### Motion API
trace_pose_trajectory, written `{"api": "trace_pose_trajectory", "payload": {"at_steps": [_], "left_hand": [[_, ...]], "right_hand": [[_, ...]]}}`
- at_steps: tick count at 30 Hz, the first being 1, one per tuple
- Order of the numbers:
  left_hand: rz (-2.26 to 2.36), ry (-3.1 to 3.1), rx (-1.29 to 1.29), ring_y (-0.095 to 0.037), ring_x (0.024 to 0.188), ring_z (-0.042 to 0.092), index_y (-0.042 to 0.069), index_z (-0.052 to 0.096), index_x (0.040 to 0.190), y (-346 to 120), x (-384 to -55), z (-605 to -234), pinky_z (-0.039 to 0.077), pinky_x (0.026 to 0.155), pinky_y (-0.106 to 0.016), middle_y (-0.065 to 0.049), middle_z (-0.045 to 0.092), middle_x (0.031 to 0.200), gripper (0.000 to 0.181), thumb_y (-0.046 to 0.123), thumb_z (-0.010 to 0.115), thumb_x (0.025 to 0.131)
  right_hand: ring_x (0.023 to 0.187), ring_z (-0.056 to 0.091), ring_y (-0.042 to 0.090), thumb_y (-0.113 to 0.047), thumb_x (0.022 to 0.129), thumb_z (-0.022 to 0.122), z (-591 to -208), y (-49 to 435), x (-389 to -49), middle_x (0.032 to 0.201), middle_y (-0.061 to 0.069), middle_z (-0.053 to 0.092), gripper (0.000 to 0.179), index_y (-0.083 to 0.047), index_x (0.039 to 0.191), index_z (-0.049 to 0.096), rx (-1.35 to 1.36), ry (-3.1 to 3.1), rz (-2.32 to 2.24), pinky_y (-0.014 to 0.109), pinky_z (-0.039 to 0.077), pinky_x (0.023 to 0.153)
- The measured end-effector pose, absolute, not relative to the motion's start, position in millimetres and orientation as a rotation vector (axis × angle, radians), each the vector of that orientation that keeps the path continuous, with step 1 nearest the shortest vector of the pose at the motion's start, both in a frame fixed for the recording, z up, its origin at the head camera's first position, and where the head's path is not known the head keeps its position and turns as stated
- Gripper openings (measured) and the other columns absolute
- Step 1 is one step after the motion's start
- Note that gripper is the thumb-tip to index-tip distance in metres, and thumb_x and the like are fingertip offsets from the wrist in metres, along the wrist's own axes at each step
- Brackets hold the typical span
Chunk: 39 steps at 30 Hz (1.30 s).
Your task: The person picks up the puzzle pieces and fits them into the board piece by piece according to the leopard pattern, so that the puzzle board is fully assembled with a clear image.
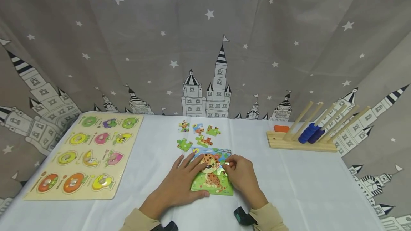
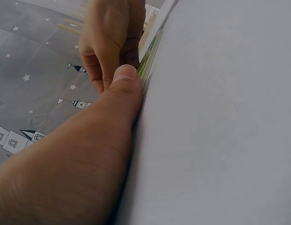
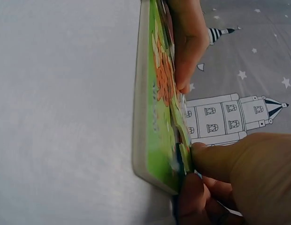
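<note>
Green piece (image 3: 185, 158) (apparently tilted) fills the right grip (image 1: 243, 174).

Left sleeve (image 1: 138, 221) and right sleeve (image 1: 269, 217): long, plain tan cloth, ending near the wrist. Left device (image 1: 170, 226), at wrist: small, black, rounded end. Right device (image 1: 242, 216): likewise black, dark green tint on face. Left hand (image 1: 179, 181), right hand (image 1: 243, 175) both bare; left thumbnail (image 2: 125, 71) short

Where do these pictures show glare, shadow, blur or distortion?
Head view: pale glare on the flat green-and-blue leopard jigsaw by the right hand, and black-and-white printed castles leaning outward near side edges; left wrist view: a dark shadow beneath the left hand along the white tablecloth; right wrist view: the jigsaw's lettering too blurred to read.
</note>
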<state>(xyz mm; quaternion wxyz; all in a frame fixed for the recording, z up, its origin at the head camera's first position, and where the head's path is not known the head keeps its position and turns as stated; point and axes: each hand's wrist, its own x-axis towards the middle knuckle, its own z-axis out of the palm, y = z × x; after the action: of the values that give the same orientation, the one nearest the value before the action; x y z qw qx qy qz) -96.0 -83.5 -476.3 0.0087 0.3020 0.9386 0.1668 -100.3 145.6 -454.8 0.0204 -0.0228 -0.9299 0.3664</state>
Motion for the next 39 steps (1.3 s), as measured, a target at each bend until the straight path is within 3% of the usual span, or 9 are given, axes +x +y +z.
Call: {"api": "trace_pose_trajectory", "payload": {"at_steps": [8,28,39], "left_hand": [[0.529,2.921,0.930,-0.033,0.158,0.023,0.025,0.047,0.154,-84,-97,-478,0.016,0.126,-0.063,0.001,0.030,0.169,0.088,0.081,0.052,0.086],[0.535,2.940,0.973,-0.035,0.156,0.026,0.024,0.047,0.153,-88,-96,-480,0.020,0.125,-0.063,-0.003,0.034,0.167,0.088,0.080,0.054,0.086],[0.538,2.926,0.970,-0.033,0.157,0.025,0.026,0.046,0.155,-87,-98,-481,0.020,0.126,-0.062,-0.001,0.032,0.168,0.088,0.081,0.053,0.085]], "right_hand": [[0.073,0.048,0.010,-0.015,0.088,0.079,-457,147,-101,0.085,0.002,0.059,0.013,-0.007,0.094,0.070,-0.017,-2.911,1.034,0.022,0.041,0.064],[0.075,0.047,0.010,-0.015,0.089,0.078,-463,152,-106,0.085,0.000,0.056,0.013,-0.010,0.095,0.068,0.049,-2.930,1.066,0.022,0.039,0.065],[0.085,0.059,0.013,-0.025,0.096,0.072,-462,172,-153,0.098,0.004,0.068,0.026,-0.007,0.114,0.070,-0.060,-2.932,1.289,0.025,0.049,0.075]]}}
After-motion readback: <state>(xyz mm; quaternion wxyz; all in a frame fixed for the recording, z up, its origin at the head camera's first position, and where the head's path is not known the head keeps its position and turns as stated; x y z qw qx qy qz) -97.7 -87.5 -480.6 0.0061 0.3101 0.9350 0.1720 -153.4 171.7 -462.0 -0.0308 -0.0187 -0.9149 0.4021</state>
